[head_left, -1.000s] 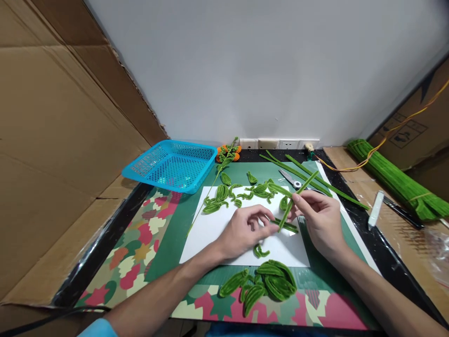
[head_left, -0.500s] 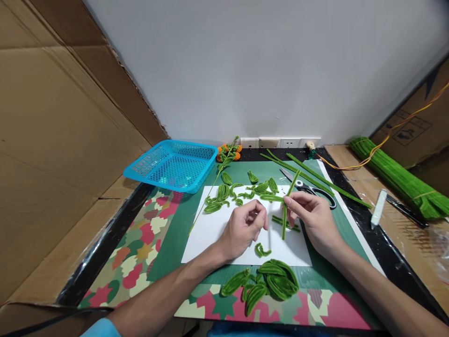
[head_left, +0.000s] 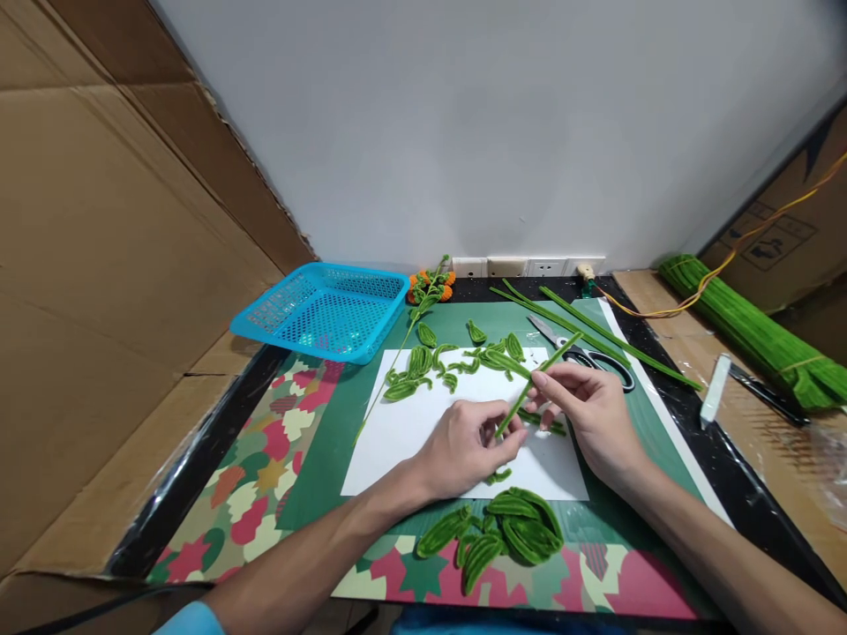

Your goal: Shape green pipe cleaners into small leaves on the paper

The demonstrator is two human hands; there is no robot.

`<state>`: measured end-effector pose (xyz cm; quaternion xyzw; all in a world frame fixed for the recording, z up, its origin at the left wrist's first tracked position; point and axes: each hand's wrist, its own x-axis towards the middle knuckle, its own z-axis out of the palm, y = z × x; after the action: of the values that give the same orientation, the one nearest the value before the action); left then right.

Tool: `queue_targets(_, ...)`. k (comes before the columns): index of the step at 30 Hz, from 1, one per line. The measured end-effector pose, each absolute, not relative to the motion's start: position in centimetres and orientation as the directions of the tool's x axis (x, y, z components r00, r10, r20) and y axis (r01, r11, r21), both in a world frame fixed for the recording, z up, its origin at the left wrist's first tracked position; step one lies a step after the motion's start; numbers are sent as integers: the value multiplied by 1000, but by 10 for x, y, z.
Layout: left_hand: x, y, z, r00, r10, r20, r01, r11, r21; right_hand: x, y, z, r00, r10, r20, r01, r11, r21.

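A green pipe cleaner (head_left: 537,379) slants up to the right above a white sheet (head_left: 410,432). My right hand (head_left: 586,414) pinches it near its middle. My left hand (head_left: 467,445) holds its lower end between thumb and fingers. Small folded green leaf shapes (head_left: 456,360) lie scattered on the far part of the sheet. A heap of larger green leaf shapes (head_left: 503,529) sits at the near edge, just below both hands. A short curled green piece (head_left: 499,476) lies on the sheet under my left hand.
A blue mesh basket (head_left: 324,309) stands at the back left. Scissors (head_left: 582,353) and long green stems (head_left: 595,335) lie behind my right hand. A bundle of green pipe cleaners (head_left: 754,331) and a white tool (head_left: 713,390) rest at the right. Cardboard walls in the left side.
My left hand let go of the pipe cleaner half a second ago while my right hand swung it upright; now it is tilted again and my left hand grips its lower end.
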<state>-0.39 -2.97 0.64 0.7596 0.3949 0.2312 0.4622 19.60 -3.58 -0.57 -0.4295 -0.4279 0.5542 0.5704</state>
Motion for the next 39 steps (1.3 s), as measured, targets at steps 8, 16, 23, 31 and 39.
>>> queue_targets(8, -7, -23, 0, 447, 894, -23, 48, 2, 999, 196, -35, -4, -16, 1000, -3, -253, -6, -967)
queue_targets(16, -4, -17, 0, 335, 942, -37, -49, 57, 997, 196, -38, -4, -129, 991, -23, -250, -55, -967)
queue_targets(23, -1, -22, 0, 302, 953, -14, -70, 37, 997, 191, -44, -5, -186, 982, 22, -126, -1, -992)
queue_targets(31, 2, -23, -4, 326, 944, -55, -73, 83, 994, 191, -40, -11, -64, 998, 23, -136, 15, -991)
queue_targets(39, -2, -23, -5, 295, 956, 2, 139, -45, 989, 189, -44, -10, -92, 995, 24, -109, 13, -994)
